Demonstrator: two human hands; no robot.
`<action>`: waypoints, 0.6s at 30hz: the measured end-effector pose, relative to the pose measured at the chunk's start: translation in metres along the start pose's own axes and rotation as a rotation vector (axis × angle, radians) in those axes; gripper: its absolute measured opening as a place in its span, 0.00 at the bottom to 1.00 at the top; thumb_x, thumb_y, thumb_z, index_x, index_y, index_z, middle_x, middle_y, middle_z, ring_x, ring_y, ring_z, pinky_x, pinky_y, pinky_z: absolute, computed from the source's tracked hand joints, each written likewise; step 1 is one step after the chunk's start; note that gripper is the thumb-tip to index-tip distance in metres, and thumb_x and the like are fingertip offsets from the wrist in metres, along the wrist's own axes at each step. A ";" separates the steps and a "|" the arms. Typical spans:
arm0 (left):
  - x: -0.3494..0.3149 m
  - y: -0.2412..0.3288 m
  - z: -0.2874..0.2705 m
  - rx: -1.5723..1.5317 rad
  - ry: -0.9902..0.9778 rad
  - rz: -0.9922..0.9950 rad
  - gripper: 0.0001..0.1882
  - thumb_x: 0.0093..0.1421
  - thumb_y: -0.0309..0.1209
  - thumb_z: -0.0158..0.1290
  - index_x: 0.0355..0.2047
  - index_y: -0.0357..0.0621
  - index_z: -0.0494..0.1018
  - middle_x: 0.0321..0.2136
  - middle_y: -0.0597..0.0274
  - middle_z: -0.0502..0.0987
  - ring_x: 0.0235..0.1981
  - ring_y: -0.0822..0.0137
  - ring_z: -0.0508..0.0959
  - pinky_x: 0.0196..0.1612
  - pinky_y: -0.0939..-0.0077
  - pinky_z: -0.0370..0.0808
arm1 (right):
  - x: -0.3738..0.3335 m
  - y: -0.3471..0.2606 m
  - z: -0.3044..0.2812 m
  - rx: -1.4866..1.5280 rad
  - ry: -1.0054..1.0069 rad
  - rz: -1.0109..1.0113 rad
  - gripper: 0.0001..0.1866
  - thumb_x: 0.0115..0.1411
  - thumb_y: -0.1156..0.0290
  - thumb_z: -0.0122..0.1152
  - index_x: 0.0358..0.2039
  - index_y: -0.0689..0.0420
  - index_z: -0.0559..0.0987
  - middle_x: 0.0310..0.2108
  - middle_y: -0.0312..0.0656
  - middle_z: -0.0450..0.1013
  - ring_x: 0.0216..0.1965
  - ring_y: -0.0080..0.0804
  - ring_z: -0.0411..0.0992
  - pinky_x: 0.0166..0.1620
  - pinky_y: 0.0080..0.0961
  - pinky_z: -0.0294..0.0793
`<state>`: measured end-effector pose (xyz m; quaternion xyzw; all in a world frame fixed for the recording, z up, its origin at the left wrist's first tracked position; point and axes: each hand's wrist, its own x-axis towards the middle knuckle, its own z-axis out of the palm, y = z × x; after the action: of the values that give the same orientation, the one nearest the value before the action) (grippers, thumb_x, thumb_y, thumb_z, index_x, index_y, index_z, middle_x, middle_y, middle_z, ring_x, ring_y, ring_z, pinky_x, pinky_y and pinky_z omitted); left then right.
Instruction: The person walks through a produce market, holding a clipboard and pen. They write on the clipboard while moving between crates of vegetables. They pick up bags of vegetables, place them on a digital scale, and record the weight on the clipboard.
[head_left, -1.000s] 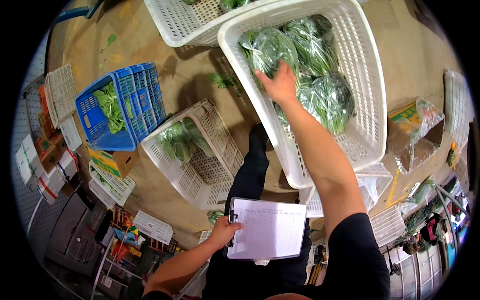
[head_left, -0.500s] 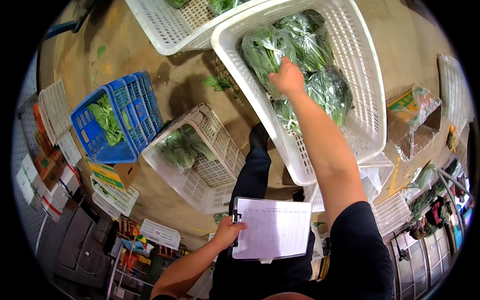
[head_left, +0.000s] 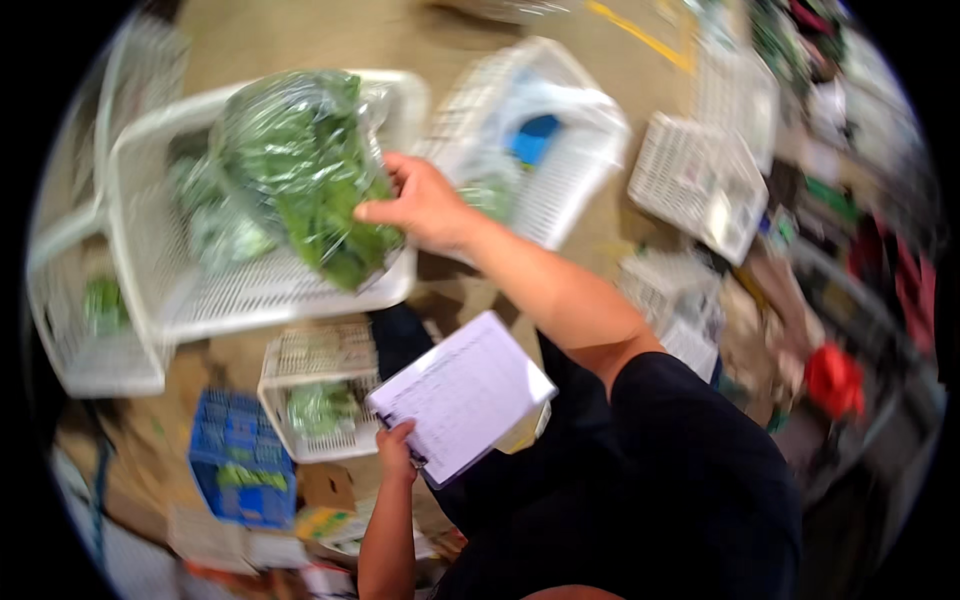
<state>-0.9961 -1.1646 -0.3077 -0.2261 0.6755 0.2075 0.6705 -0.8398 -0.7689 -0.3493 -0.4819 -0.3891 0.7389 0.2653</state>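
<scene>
The left hand (head_left: pixel 397 455) has its grip clamped on the edge of the clipboard (head_left: pixel 470 395). The right hand (head_left: pixel 428 203) has its grip clamped on the right side of the bag of greens (head_left: pixel 300 160); blur obscures exact finger contact. The bag is positioned over the white crate (head_left: pixel 275 316). Beyond, at lower left, a blue crate (head_left: pixel 225 507) contains leaves (head_left: pixel 250 477).

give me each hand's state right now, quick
Left hand: closed, holding the clipboard at its clip edge.
Right hand: closed, gripping a clear plastic bag of leafy greens.
</scene>
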 end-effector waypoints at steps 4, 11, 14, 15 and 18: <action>-0.018 0.013 0.021 0.116 0.030 0.031 0.16 0.54 0.22 0.54 0.44 0.28 0.73 0.39 0.50 0.79 0.38 0.55 0.81 0.45 0.62 0.78 | -0.146 -0.077 -0.112 0.226 0.411 -0.107 0.29 0.53 0.73 0.73 0.55 0.62 0.72 0.48 0.40 0.76 0.49 0.27 0.74 0.54 0.28 0.73; -0.012 0.006 0.085 0.370 0.065 0.007 0.16 0.55 0.27 0.52 0.44 0.32 0.73 0.38 0.51 0.80 0.39 0.52 0.81 0.49 0.60 0.78 | -0.364 -0.098 -0.357 0.292 1.200 -0.308 0.21 0.60 0.77 0.66 0.53 0.58 0.71 0.47 0.40 0.75 0.47 0.31 0.75 0.50 0.30 0.77; 0.012 0.000 0.090 0.458 0.093 -0.064 0.18 0.56 0.28 0.51 0.47 0.34 0.73 0.41 0.49 0.80 0.41 0.51 0.81 0.51 0.59 0.78 | -0.438 -0.095 -0.461 0.322 1.486 -0.343 0.19 0.60 0.77 0.65 0.51 0.58 0.71 0.46 0.41 0.75 0.47 0.33 0.75 0.50 0.31 0.78; 0.015 -0.001 0.097 0.457 0.134 -0.077 0.18 0.55 0.27 0.51 0.47 0.33 0.72 0.41 0.49 0.80 0.40 0.50 0.81 0.49 0.57 0.78 | -0.457 -0.096 -0.494 0.331 1.546 -0.345 0.19 0.60 0.76 0.66 0.50 0.58 0.71 0.46 0.41 0.75 0.47 0.34 0.75 0.50 0.32 0.78; 0.015 -0.001 0.128 0.463 0.247 -0.120 0.20 0.53 0.25 0.53 0.47 0.30 0.72 0.39 0.48 0.79 0.39 0.49 0.81 0.47 0.54 0.79 | -0.507 -0.075 -0.587 0.362 1.671 -0.409 0.20 0.60 0.77 0.66 0.50 0.61 0.69 0.47 0.46 0.74 0.45 0.39 0.76 0.45 0.39 0.82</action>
<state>-0.8912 -1.0912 -0.3241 -0.1301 0.7670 -0.0218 0.6279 -0.0996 -0.9288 -0.1674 -0.7365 -0.0230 0.1326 0.6629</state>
